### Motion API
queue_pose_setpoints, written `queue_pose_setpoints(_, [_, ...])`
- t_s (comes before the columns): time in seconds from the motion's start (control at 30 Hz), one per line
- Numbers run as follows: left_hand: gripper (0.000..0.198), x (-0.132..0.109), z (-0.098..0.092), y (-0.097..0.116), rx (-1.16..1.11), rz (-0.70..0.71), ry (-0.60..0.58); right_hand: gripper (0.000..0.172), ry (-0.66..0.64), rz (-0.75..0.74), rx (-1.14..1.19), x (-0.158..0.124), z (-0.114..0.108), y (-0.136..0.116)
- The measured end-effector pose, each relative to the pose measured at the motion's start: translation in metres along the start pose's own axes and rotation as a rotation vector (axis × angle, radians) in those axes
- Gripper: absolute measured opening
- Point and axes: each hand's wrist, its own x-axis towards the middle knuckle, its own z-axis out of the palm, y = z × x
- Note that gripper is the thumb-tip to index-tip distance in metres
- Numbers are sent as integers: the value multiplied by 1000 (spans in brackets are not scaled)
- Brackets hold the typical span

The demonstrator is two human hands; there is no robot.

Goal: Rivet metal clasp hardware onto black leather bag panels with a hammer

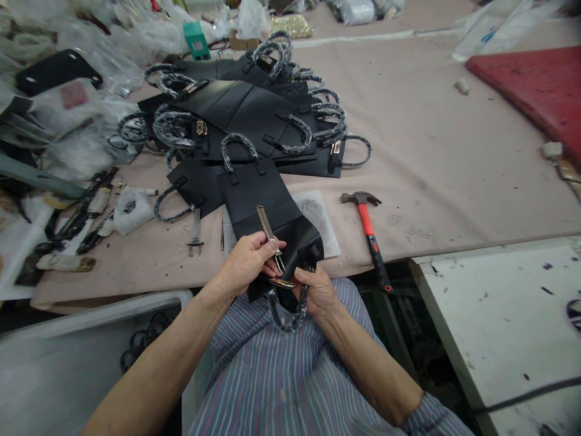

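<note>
My left hand [254, 257] is closed around a slim metal tool [266, 223] with narrow prongs at its lower end. Those prongs point down toward a gold-coloured metal fitting [282, 283] at the near end of a black bag panel [258, 191]. Gripping that folded end from the other side is my right hand [316, 289], thumb on top. A plastic-wrapped handle [288, 324] hangs below it, above my lap. The panel's far part lies flat on the table, with another wrapped handle [239, 142]. Whether prongs and fitting touch, I cannot tell.
A claw hammer [370, 233] with a red and black handle lies right of the panel. Behind is a pile of black bag panels [245, 112]. A pronged metal tool [195, 233] lies left. Further around are a red board [535, 85] and a white bin [136, 306].
</note>
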Motion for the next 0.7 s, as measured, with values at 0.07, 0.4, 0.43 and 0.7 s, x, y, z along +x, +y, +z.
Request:
queue_pose_setpoints(0.07, [26, -1, 1, 0, 8, -1, 1, 50, -20, -1, 12, 2, -2, 2])
queue_pose_setpoints(0.4, [22, -3, 9, -2, 26, 64, 43, 54, -50, -4, 46, 4, -12, 5])
queue_pose_setpoints(0.43, [23, -4, 10, -2, 5, 82, 55, 53, -40, -1, 45, 4, -13, 5])
queue_pose_setpoints(0.7, [42, -6, 11, -12, -233, 227, 118, 35, 62, -14, 83, 6, -20, 8])
